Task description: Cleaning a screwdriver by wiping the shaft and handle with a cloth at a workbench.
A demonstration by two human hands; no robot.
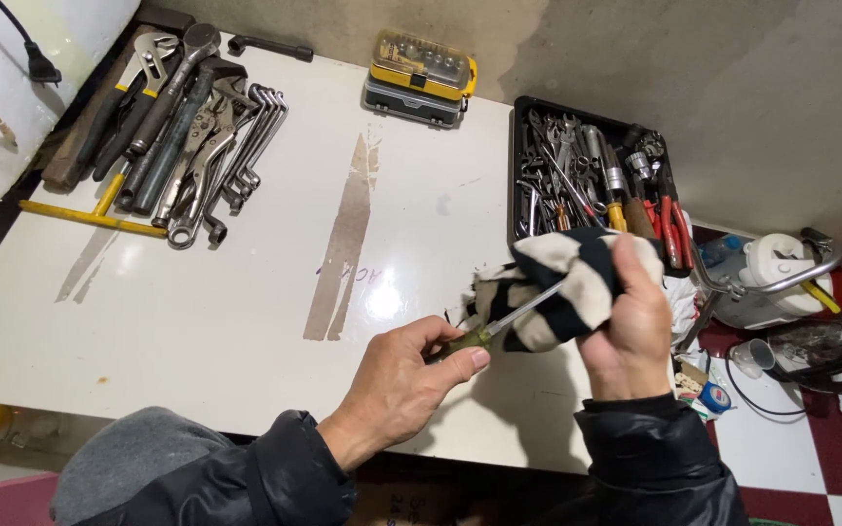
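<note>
White table [246,321] with wrench pile [187,127], bit case [419,76], black tool tray [520,166]

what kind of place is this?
Likely a home workshop or garage: a white table carries a pile of wrenches, a black tool tray and a bit case.

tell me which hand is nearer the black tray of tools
Right. The right hand, wrapped in the black-and-white cloth, sits just below the black tray; the left hand, gripping the screwdriver, is further left.
</note>
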